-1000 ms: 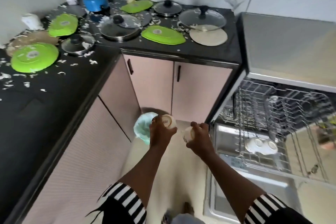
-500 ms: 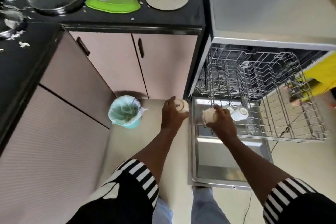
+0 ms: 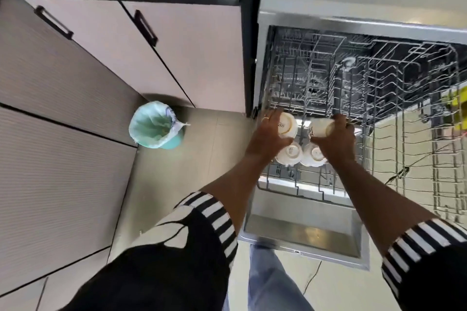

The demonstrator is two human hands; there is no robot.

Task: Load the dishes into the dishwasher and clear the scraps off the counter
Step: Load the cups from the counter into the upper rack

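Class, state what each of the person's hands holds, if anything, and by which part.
The left hand grips a white cup around its side wall; the right hand grips a second white cup around its side wall too.

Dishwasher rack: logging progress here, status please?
Left hand grips one small white cup, right hand a second white cup. Both over grey wire dishwasher rack. Two upturned white cups racked beside them.

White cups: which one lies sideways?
The sideways cup is in the right hand; the base-up cup in the left hand and two racked cups show their bases.
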